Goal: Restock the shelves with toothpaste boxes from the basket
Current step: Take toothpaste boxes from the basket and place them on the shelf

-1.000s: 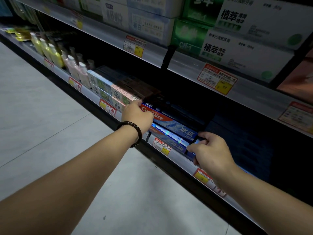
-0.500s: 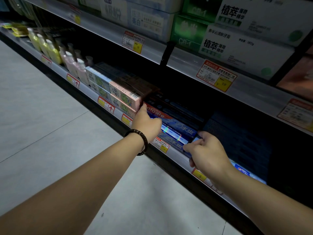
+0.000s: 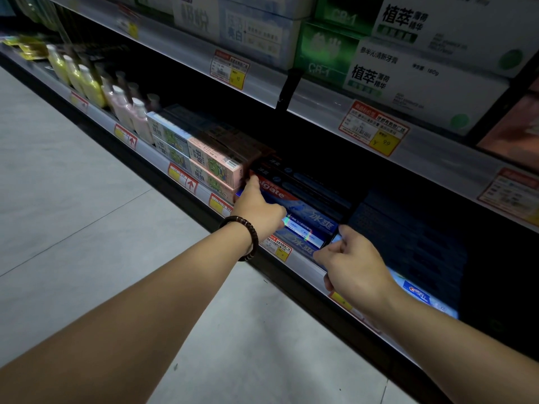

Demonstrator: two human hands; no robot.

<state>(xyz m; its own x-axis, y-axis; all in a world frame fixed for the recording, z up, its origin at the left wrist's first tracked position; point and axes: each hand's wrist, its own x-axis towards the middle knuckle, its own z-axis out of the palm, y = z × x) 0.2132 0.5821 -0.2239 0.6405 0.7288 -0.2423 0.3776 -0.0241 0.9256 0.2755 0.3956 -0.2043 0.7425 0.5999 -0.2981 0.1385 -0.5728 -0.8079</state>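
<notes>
A red and blue Colgate toothpaste box (image 3: 306, 212) lies on top of a stack of like boxes on the low shelf (image 3: 294, 258). My left hand (image 3: 256, 209), with a dark bead bracelet on its wrist, grips the box's left end. My right hand (image 3: 354, 266) has curled fingers at the stack's right end and pinches a box end there. Dark boxes (image 3: 294, 173) lie behind the Colgate box. No basket is in view.
Pink and green boxes (image 3: 214, 164) stand left of the stack, with pastel bottles (image 3: 87, 80) further left. A dark blue block of boxes (image 3: 408, 237) sits to the right. The upper shelf (image 3: 262, 80) holds green and white boxes (image 3: 393, 65) and price tags. Grey floor lies below.
Both hands have slid the Colgate box further back and left into the shelf. The view has shifted slightly closer to the shelf.
</notes>
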